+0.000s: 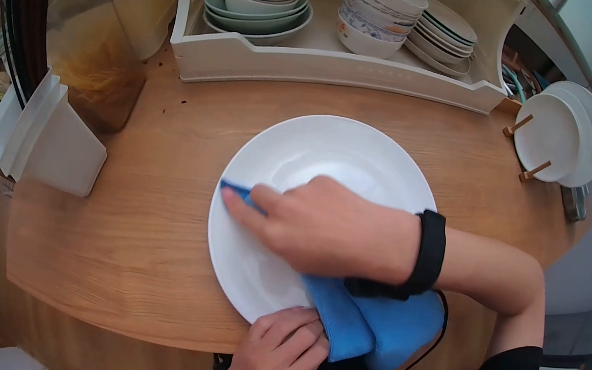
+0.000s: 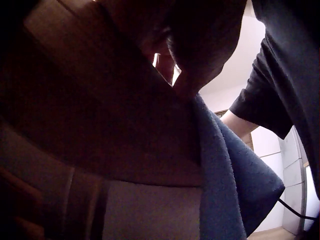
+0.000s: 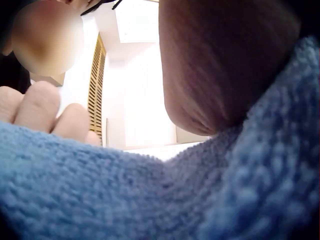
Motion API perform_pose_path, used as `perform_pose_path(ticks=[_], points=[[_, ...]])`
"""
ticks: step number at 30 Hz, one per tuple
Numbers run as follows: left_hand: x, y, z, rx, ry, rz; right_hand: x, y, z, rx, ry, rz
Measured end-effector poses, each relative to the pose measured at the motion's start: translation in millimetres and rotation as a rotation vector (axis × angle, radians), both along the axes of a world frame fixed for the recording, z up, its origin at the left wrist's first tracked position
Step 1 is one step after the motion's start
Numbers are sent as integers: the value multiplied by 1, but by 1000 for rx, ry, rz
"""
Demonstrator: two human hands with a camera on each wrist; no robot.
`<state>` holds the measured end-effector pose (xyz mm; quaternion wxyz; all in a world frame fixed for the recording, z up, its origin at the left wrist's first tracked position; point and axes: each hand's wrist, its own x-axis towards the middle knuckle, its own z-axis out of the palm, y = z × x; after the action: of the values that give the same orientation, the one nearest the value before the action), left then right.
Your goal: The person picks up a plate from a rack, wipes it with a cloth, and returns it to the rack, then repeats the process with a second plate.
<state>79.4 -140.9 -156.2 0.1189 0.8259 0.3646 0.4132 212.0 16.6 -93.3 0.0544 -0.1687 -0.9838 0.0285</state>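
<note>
A large white plate (image 1: pixel 334 148) lies on the wooden table, its near edge by the table's front edge. The right hand (image 1: pixel 313 224) is over the plate's middle and presses a blue cloth (image 1: pixel 343 320) on it, fingers pointing to the left rim. One corner of the cloth shows at the fingertips; the rest hangs over the plate's near right side. At the near rim the left hand (image 1: pixel 282 353) grips the plate with curled fingers. In the right wrist view the cloth (image 3: pixel 100 185) fills the lower part; the left wrist view is dark around the cloth (image 2: pixel 220 170).
Behind the plate stands a cream rack (image 1: pixel 331 72) with stacked bowls (image 1: pixel 378 9) and plates. White containers (image 1: pixel 58 143) with chopsticks stand at the left, beside a clear container (image 1: pixel 98 71). Upright white plates (image 1: pixel 558 136) stand in a wooden holder at the right.
</note>
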Motion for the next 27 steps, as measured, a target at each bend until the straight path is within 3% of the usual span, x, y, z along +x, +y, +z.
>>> perform_pose_path(ticks=[7, 12, 16, 18, 24, 27], points=[[5, -4, 4, -27, 29, 71, 35, 24, 13, 56, -214, -464], [5, -3, 8, -38, 45, 39, 31, 16, 11, 23, -224, -431], [7, -3, 5, -31, 59, 47, 30, 0, 10, -148, -132, -225], [7, -3, 6, -32, 71, 57, 31, -10, 13, -320, -145, 6], [10, -6, 9, -32, 63, 78, 25, 4, 12, -237, -136, -14], [10, -8, 5, -26, 67, 102, 28, 19, 11, -70, -115, -192]])
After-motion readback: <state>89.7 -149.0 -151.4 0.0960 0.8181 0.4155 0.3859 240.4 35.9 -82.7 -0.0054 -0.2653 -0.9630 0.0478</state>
